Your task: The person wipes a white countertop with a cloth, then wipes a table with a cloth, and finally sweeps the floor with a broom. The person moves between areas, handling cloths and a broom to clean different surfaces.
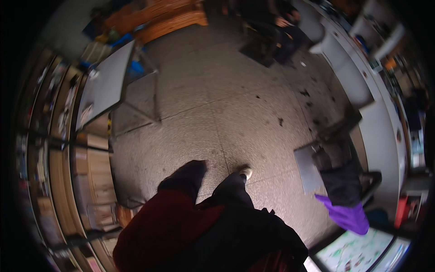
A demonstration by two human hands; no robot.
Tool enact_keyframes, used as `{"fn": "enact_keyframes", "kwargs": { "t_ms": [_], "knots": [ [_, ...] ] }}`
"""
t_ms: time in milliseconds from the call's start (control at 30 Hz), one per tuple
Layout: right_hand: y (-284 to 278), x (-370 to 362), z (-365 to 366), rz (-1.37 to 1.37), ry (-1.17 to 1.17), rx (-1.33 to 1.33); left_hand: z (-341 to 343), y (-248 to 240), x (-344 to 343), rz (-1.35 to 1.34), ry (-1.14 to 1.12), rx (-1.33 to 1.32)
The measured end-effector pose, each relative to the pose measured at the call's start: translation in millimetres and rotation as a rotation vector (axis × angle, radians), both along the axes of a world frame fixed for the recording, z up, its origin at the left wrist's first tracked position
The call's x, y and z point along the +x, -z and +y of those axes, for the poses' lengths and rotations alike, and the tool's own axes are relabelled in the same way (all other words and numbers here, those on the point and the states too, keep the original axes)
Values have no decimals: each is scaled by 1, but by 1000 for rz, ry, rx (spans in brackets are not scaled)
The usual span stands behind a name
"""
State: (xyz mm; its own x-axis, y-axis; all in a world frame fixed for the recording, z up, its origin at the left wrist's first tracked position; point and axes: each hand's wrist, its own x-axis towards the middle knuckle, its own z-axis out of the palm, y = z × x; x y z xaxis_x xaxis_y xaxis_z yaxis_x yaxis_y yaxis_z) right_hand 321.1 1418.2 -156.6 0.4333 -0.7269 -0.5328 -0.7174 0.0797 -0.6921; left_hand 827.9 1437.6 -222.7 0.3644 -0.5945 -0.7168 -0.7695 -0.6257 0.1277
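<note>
Neither of my hands shows in the view. My own body fills the lower middle, in a dark red and black jacket (167,222) and dark trousers (229,192). One pale shoe (246,172) is on the speckled floor (217,122), with one leg ahead of the other. To my right stands a chair with dark cloth (337,167) over it. A purple cloth (346,215) hangs at its near side.
Along the left runs a shelf unit (56,181) full of boxes, with a light-topped table (108,84) beyond it. A wooden bench (167,25) stands at the back. A seated person (285,31) is by the long white desk (385,122). A lit screen (355,249) is at lower right.
</note>
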Motion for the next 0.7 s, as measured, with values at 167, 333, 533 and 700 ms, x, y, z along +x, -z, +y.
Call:
{"fn": "enact_keyframes", "kwargs": {
  "t_ms": [167,333,533,700],
  "knots": [
    [-2,59,-63,-21,-254,70,275,36,159,-151,-647,-223],
    [-19,165,-147,-40,-397,22,397,64,149,-35,-738,-171],
    [-23,385,-207,-175,-594,-51,365,70,126,301,-1124,-209],
    [-54,598,-207,-177,-790,-98,333,29,237,181,-1300,-356]
  ]
}}
